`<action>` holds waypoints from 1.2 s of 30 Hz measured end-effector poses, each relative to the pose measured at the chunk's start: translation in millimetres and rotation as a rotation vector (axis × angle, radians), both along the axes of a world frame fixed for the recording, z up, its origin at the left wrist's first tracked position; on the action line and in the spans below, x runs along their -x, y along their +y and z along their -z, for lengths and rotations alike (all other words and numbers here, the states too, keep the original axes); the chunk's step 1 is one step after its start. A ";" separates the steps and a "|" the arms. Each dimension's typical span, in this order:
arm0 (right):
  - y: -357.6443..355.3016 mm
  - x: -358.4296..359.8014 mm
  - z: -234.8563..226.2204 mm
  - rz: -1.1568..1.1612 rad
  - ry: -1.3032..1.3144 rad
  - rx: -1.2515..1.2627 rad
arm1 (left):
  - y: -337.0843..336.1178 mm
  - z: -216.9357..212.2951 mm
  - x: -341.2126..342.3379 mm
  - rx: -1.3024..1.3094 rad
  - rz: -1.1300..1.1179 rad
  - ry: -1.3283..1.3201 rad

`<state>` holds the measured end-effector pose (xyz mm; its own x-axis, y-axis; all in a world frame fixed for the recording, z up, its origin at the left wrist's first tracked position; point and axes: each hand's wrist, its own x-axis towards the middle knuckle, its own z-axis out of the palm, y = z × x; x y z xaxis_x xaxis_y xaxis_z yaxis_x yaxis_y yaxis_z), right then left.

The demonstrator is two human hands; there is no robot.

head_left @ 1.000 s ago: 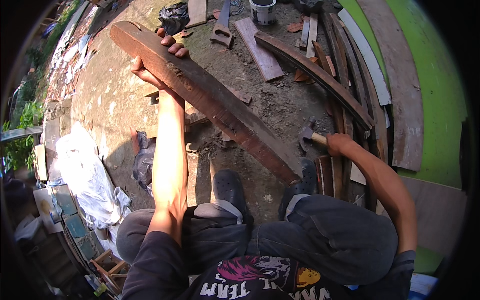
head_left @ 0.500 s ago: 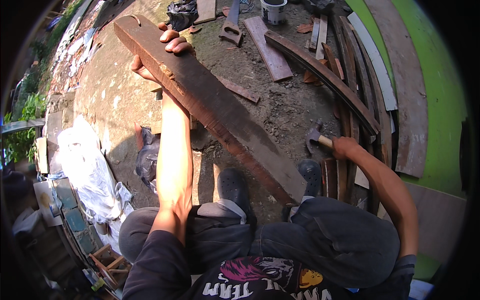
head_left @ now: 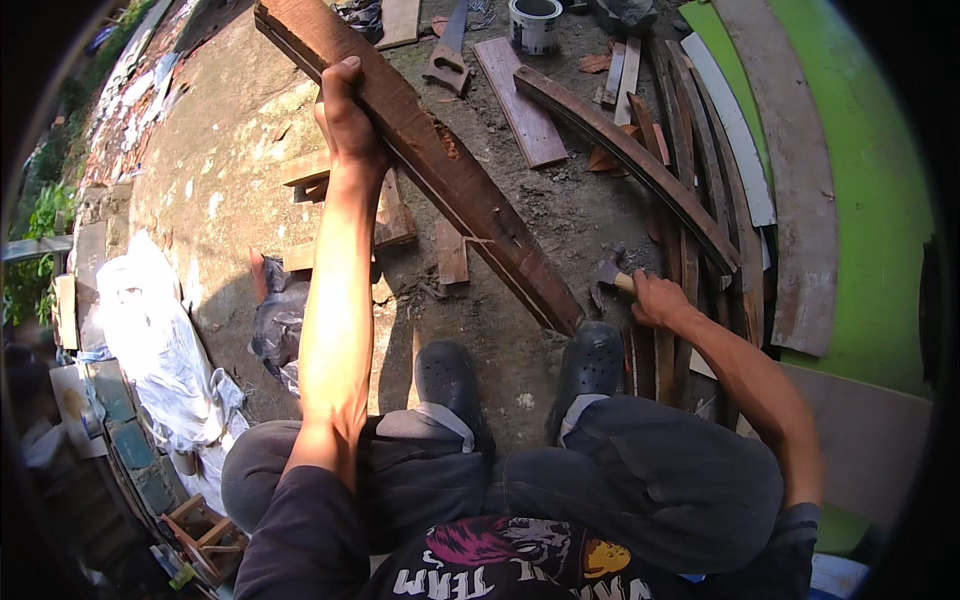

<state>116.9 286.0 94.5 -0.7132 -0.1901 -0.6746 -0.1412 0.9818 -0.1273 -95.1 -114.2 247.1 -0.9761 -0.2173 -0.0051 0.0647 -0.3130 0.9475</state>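
Note:
My left hand (head_left: 350, 125) is wrapped round the upper part of a long dark-brown wooden plank (head_left: 475, 205), which slants down to the right. Its narrow edge faces up, with a chipped rough spot near the middle. The plank's low end comes down just in front of the shoe on my right foot (head_left: 588, 362). Off to the right, my right hand (head_left: 660, 302) is closed on the wooden handle of a claw hammer (head_left: 608, 274). The hammer's metal head points left, close to the ground and apart from the plank.
Long boards (head_left: 690, 170) lie stacked along a green panel (head_left: 880, 200) on the right. Ahead are a handsaw (head_left: 449, 62), a bucket (head_left: 535, 28) and a pale plank (head_left: 520, 105). Short wood pieces (head_left: 395, 215), a black plastic bag (head_left: 282, 325) and white sheeting (head_left: 165, 340) lie left.
My left hand has rolled the plank from its broad face onto its narrow edge. The plank's low end has moved forward, off my lap area. My right hand and the hammer have shifted slightly left.

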 end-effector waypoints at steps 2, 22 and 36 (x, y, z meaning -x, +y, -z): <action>-2.5 10.1 -11.1 0.102 -0.064 0.062 | 25.7 -6.6 -10.1 0.160 -0.119 0.046; -108.7 42.3 -146.8 0.556 0.251 0.623 | 125.7 1.9 -32.4 0.389 -0.182 0.386; -102.8 51.8 -159.9 0.478 0.317 0.575 | 124.6 2.6 -36.0 0.450 -0.200 0.377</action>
